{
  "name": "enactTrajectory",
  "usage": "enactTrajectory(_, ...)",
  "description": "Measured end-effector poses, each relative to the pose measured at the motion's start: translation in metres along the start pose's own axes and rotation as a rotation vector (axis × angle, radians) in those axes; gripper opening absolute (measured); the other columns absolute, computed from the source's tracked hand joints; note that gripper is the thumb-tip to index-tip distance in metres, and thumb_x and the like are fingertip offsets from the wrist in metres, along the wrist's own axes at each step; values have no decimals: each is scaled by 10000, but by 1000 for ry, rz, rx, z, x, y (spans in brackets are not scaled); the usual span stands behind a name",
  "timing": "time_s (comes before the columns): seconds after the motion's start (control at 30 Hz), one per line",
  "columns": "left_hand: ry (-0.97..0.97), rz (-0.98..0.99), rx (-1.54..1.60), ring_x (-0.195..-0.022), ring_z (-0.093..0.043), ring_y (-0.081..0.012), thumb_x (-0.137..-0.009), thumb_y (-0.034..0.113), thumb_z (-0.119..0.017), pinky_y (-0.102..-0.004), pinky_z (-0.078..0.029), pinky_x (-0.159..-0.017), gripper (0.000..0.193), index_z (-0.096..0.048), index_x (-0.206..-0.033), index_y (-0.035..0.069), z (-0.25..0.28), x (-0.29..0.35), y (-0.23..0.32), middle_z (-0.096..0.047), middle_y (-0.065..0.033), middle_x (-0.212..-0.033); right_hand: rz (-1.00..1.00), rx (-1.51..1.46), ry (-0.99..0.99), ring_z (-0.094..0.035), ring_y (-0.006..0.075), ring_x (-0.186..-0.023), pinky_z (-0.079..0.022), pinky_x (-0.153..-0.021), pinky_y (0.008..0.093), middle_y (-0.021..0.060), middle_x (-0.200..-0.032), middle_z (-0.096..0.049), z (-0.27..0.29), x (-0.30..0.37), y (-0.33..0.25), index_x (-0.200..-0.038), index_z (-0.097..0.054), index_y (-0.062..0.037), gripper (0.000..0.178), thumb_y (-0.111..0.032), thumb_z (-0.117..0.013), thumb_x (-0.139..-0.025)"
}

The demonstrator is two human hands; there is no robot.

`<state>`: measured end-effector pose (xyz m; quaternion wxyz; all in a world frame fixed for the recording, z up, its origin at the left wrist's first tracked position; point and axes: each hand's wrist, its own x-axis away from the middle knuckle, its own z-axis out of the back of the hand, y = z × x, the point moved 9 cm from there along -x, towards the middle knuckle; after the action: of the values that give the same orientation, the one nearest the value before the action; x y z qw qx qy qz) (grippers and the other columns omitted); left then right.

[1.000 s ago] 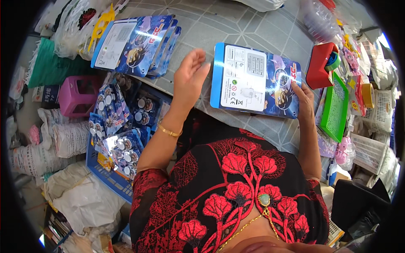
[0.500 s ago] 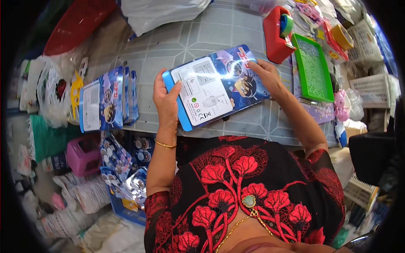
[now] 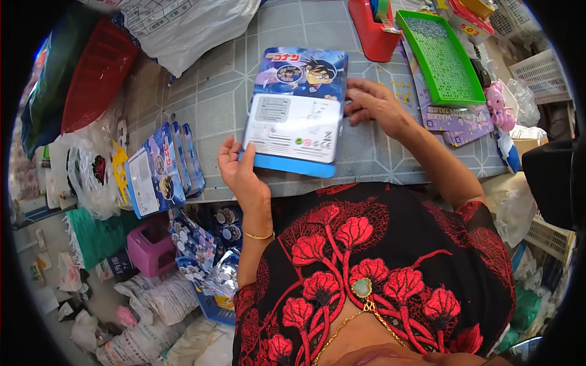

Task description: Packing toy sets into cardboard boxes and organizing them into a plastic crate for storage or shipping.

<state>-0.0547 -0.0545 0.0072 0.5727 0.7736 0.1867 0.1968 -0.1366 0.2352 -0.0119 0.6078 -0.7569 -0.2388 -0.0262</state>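
Note:
A glossy blue printed card with a cartoon figure and a white panel lies flat on the grey table in front of me; whether it is one card or a thin stack I cannot tell. My left hand is at its lower left corner, thumb against the edge and the other fingers spread beside it. Along the right edge, my right hand has its fingers apart, the tips at or just off the card. Similar blue cards stand in a leaning row at the table's left edge.
A red tape dispenser and a green tray of small beads stand at the right, by purple cards and a pink toy. A white plastic bag lies at the back. Below the left edge, a blue crate holds packaged items.
The blue card has turned so its picture is at the far end, and now rests lower. My right hand has loosened from its edge; my left fingers have come out from behind it.

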Motion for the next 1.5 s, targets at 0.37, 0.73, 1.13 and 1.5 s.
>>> enactTrajectory(0.37, -402, 205, -160, -971, -573, -139, -850, 23, -627, -247, -468, -834, 455, -440, -1256, -64, -50, -18, -17, -606, -105, -1082, -23, 207, -44, -493, 38, -610, -407, -538, 188, -9, -772, -582, -11, -21, -4, -1161, -570, -8, 311, -178, -549, -902)
enactTrajectory(0.73, -304, 118, -64, -947, -570, -152, -814, -17, -642, -271, -466, -837, 474, -389, -1215, -31, -52, -20, -27, -575, -117, -1078, 61, 246, -5, -501, 29, -626, -387, -522, 191, -33, -750, -580, -17, -34, -7, -966, -616, -28, 187, -195, -564, -899)
enactTrajectory(1.13, -196, 58, -47, -981, -572, -181, -806, -61, -606, -297, -478, -862, 440, -393, -1189, -20, -56, -15, -21, -547, -142, -1115, 193, 258, -32, -582, 114, -835, -482, -737, 249, 65, -937, -623, -7, -24, 2, -1130, -559, 45, 304, -115, -560, -872)
enactTrajectory(1.5, -99, 32, -35, -1136, -467, -230, -809, 20, -640, -334, -366, -980, 697, -211, -1355, -40, -41, -14, -14, -421, -197, -1292, 154, 630, 14, -565, 149, -904, -454, -813, 282, 120, -1023, -598, -16, 26, -4, -1232, -485, 31, 459, -241, -600, -881)
